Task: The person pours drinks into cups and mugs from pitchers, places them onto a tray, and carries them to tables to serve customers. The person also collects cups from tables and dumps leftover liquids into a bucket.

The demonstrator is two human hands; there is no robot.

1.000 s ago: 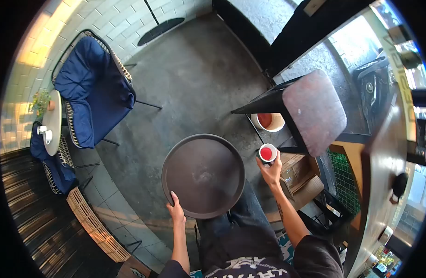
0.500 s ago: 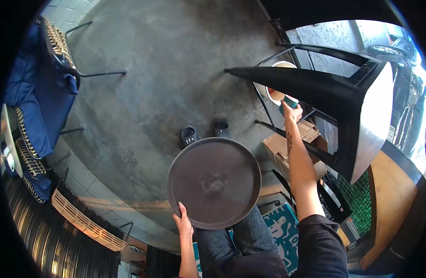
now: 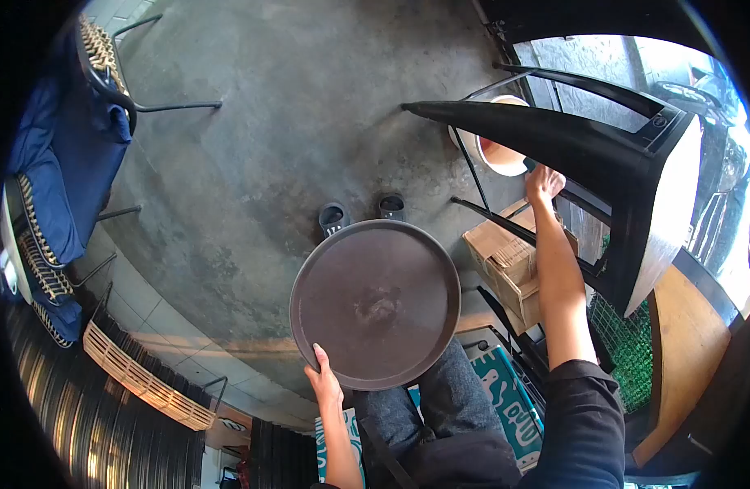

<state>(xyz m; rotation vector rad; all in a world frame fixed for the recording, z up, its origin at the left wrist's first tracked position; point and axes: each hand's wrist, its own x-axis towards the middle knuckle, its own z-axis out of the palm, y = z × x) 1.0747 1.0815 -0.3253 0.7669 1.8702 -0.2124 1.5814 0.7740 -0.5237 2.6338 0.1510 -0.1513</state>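
Note:
My left hand grips the near left rim of a large round brown serving tray, thumb on top and the other fingers hidden beneath. The tray is over my lap and has a pale worn patch in its middle. Stretched out to the right, my right hand is closed around a small dark green thing, mostly hidden by the fingers. That hand is beside the near rim of a white bucket on the floor. Something reddish shows inside the bucket, which a black table leg partly covers.
A black-legged table with a pale top stands on the right. Below it are a cardboard box and green mesh. A chair with blue cloth is at left. Dark slip-on shoes rest on the concrete floor.
My right hand has moved right, and the green thing is now more hidden by the fingers. The tray, still in my left hand, appears slightly higher in view.

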